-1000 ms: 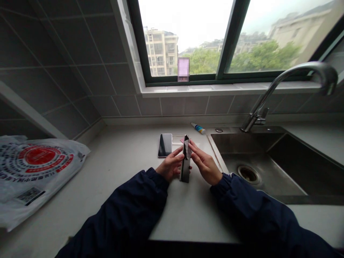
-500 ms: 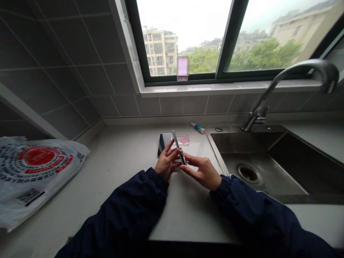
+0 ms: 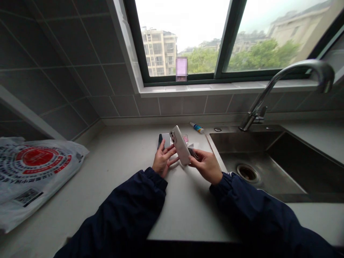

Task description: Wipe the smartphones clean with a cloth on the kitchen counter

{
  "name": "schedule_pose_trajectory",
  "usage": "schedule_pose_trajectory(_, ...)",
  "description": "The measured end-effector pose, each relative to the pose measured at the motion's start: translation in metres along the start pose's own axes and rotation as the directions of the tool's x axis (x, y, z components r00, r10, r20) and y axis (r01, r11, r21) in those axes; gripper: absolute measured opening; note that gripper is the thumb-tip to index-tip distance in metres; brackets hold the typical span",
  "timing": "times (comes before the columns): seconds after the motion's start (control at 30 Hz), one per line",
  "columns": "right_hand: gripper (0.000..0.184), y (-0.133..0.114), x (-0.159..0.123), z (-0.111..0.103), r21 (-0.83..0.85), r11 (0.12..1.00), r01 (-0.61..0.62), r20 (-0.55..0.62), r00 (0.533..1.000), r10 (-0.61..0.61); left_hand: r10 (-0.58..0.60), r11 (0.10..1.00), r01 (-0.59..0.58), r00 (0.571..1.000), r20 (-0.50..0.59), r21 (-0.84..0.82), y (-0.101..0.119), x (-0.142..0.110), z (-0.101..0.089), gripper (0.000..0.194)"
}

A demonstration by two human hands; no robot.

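Between my hands a white smartphone [image 3: 180, 145] is held up at a tilt, its back and camera bump facing me. My left hand [image 3: 163, 159] presses its fingertips against the phone's left edge. My right hand [image 3: 205, 165] grips the lower right edge, where a crumpled, thin translucent sheet [image 3: 194, 152] shows. Beneath my left fingers, a black smartphone [image 3: 163, 141] lies on the counter, partly hidden. Behind the white phone are a small pink piece [image 3: 185, 138] and a small blue-and-white tube [image 3: 197, 127].
The pale stone counter [image 3: 107, 186] holds a white printed plastic bag [image 3: 34, 168] at left. A steel sink [image 3: 247, 168] with a curved faucet [image 3: 285, 82] lies right of my hands. A tiled wall and window stand behind.
The white phone has turned from edge-on to show its back, and it now covers most of the pink piece. My hands have drawn slightly closer around it.
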State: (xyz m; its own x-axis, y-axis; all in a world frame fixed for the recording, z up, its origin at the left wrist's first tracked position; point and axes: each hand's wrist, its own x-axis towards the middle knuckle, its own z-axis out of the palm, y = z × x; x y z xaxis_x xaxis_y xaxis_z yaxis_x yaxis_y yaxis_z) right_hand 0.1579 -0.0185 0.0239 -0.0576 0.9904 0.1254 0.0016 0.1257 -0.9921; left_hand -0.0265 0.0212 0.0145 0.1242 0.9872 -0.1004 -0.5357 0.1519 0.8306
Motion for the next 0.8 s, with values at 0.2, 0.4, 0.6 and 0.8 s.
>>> schedule_pose_trajectory(0.2, 0.029, -0.005, 0.006, -0.002, 0.267, 0.95, -0.163, -0.065, 0.98, 0.186, -0.014, 0.998, 0.01, 0.997, -0.074, -0.055, 0.008, 0.0, 0.002, 0.092)
schedule_pose_trajectory(0.4, 0.022, -0.005, 0.006, -0.001, 0.43, 0.864, -0.262, 0.018, 0.959, 0.282, -0.035, 0.993, 0.024, 0.996, -0.085, -0.119, 0.012, 0.005, 0.001, 0.069)
schedule_pose_trajectory(0.6, 0.02, -0.007, 0.002, 0.006, 0.458, 0.807, -0.372, 0.1, 0.924, 0.369, -0.131, 0.957, 0.153, 0.986, 0.101, -0.246, 0.008, -0.001, 0.012, 0.066)
schedule_pose_trajectory(0.8, 0.023, -0.007, -0.001, 0.009, 0.46, 0.778, -0.429, 0.181, 0.903, 0.391, -0.181, 0.939, 0.227, 0.965, 0.189, -0.258, 0.008, -0.007, 0.016, 0.078)
